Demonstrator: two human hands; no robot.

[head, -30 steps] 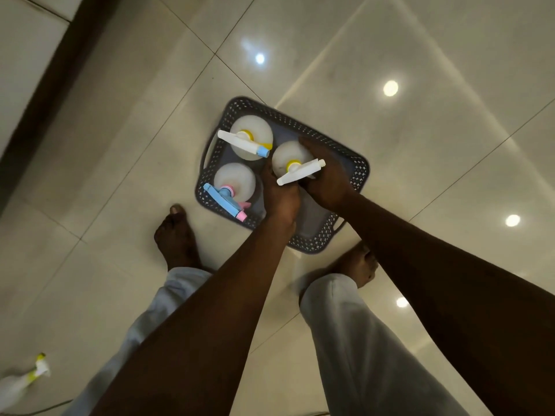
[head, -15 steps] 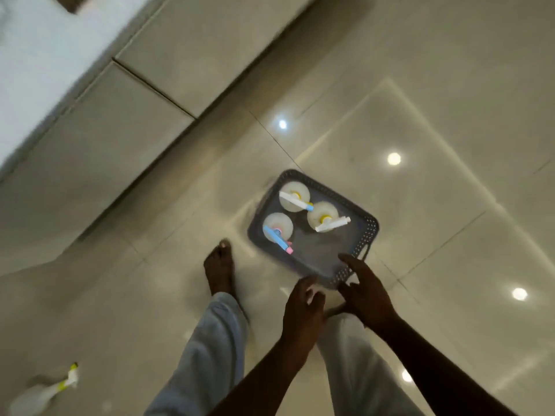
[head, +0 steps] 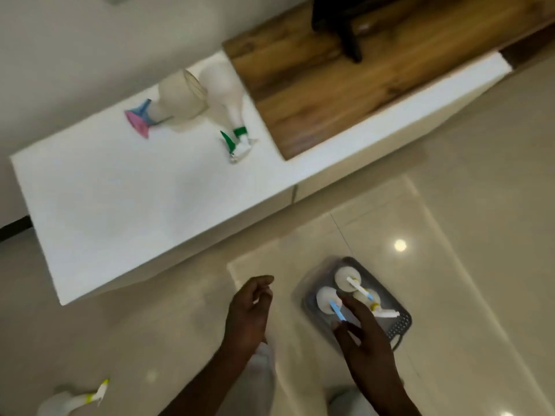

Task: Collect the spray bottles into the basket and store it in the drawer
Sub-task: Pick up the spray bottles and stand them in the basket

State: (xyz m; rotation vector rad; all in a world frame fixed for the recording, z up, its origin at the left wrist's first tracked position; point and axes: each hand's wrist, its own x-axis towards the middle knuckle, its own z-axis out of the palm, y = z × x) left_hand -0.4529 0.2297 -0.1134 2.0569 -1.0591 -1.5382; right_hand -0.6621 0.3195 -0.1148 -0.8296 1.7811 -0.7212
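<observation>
A grey perforated basket (head: pixel 401 324) stands on the floor at lower right with three white spray bottles (head: pixel 345 277) upright in it. My right hand (head: pixel 365 340) hovers above the basket's near side, fingers loosely spread, holding nothing. To its left my left hand (head: pixel 249 310) hangs in the air with relaxed, slightly curled fingers, also empty. Two more bottles lie on the white cabinet top: one with a pink and blue head (head: pixel 168 106), one with a green trigger (head: pixel 228 106). Another bottle with a yellow collar (head: pixel 72 400) lies on the floor at lower left.
The low white cabinet (head: pixel 135 211) runs across the view, with a wooden top section (head: pixel 330 85) to the right and a dark object (head: pixel 345 19) on it. A seam between cabinet fronts (head: pixel 294 193) shows below the top. Glossy beige tiles (head: pixel 450 205) surround the basket.
My view has risen from the floor to the cabinet top. Both hands have let go of the bottle in the basket and pulled back and up; the basket stays on the floor.
</observation>
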